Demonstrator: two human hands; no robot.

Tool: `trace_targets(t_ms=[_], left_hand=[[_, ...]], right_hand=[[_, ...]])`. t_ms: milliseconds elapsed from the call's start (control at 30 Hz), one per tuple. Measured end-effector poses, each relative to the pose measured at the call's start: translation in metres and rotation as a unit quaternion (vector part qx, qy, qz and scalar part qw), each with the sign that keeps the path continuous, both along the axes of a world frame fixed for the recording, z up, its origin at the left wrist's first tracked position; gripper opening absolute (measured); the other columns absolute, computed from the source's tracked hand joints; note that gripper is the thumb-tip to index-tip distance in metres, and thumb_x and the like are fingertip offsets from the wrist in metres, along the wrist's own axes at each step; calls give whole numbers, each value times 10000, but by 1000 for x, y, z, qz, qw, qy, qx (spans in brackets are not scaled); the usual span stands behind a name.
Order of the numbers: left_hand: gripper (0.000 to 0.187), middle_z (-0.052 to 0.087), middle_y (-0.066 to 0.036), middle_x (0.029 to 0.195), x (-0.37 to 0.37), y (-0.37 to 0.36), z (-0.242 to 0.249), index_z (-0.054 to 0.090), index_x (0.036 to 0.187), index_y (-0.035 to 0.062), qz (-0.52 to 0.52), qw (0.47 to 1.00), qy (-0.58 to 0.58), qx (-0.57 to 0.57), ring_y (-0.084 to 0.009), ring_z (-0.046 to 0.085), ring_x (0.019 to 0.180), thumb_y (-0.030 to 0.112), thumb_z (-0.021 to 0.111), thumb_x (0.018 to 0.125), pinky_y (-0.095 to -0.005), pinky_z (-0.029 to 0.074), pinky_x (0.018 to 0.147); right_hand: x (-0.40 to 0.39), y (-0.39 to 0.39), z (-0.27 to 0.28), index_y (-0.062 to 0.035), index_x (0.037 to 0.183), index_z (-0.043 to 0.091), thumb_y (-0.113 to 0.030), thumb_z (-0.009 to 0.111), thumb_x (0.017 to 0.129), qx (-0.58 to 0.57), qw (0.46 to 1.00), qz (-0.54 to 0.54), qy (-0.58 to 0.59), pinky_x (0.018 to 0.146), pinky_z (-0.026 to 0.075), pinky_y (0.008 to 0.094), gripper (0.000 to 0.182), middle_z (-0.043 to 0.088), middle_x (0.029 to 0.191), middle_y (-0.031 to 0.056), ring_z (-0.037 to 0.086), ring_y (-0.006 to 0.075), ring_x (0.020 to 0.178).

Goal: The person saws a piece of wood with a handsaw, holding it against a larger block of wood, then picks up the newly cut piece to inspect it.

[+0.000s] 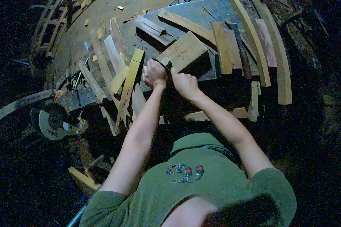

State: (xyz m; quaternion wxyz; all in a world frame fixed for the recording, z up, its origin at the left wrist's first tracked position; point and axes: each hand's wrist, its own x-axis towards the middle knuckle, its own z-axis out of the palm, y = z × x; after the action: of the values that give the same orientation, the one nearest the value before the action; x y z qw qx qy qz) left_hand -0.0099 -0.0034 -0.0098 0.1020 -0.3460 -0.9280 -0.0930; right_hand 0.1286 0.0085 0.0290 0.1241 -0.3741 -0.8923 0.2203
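Note:
Both my hands are closed, close together at the near edge of a wooden block (185,51) lying on the workbench. Between them shows a small dark tool (166,61) with a shiny squarish part, overlapping the block's left corner. My right hand (184,83) is wrapped at the tool's lower right end. My left hand (154,73) is curled on its left side; what lies inside those fingers is hidden, and I cannot tell what kind of tool it is. Just left of my left hand, a yellowish wooden strip (131,83) lies slanting over other offcuts.
Curved wooden pieces (252,41) and a chisel (243,53) lie at the right of the workbench (102,13). Behind the block are a split board (153,30) and a long curved piece (187,26). A power saw (53,123) sits below left.

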Motion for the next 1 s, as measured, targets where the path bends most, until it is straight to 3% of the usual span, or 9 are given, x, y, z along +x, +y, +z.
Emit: trace_targets(t_ms=[100,267,433,500,667,700,833,900,1000], left_hand=[[173,573,-101,800,-1,-2,-3,525,786,75,-23,999,26,38,-288,550,765,213,426,818,-411,424,620],[198,578,-91,829,6,0,13,532,811,78,6,1000,-5,-18,-278,552,784,235,413,831,-407,430,656],[205,591,-78,849,0,-3,-6,550,832,85,-26,998,32,38,-273,564,808,234,410,838,-395,448,665],[200,593,-87,862,-3,0,-6,551,825,87,-3,1000,-1,-10,-284,567,796,235,416,833,-401,450,648],[152,562,-52,777,6,-11,1,547,778,121,-108,993,49,18,-243,555,717,237,451,797,-374,443,612],[139,560,-35,768,8,-13,2,540,756,135,-105,991,83,-7,-220,556,727,243,459,791,-365,437,611],[152,570,-52,781,6,-5,7,540,761,114,-48,998,24,-23,-239,558,749,230,451,805,-387,434,618],[158,573,-62,784,2,7,3,540,762,106,-9,1000,0,-24,-250,559,752,224,448,810,-391,434,617],[174,574,-95,797,-3,9,-4,537,771,79,14,999,0,39,-290,554,770,205,430,824,-417,427,620]], right_hand=[[-15,4,0,-58,900,469,-74,445,774,-20,999,-25,12,435,490,426,129,589,565,155,601,316,493],[53,-21,10,-59,922,453,-78,438,785,-70,996,13,-59,443,487,445,139,590,572,161,601,333,504],[4,4,5,-73,922,439,-106,414,812,-62,998,0,-13,453,490,454,118,592,587,165,616,338,552],[-22,9,4,-38,864,459,-117,435,807,-34,999,-15,4,446,492,445,100,601,597,163,622,324,550],[10,1,13,-30,920,440,-94,432,792,-66,997,16,-25,450,494,447,144,596,587,170,621,328,549],[9,1,13,-30,920,440,-94,432,792,-69,997,21,-25,450,494,447,144,596,587,170,621,328,549],[-5,5,6,-37,926,435,-84,430,788,-34,999,0,-26,445,492,448,146,588,577,179,612,338,532],[-18,15,-1,-81,872,469,-115,437,806,12,1000,-15,-11,407,493,418,82,586,526,130,617,287,487],[-24,14,-5,-76,889,473,-118,445,807,25,999,-22,2,403,495,406,96,588,527,122,617,283,486]])
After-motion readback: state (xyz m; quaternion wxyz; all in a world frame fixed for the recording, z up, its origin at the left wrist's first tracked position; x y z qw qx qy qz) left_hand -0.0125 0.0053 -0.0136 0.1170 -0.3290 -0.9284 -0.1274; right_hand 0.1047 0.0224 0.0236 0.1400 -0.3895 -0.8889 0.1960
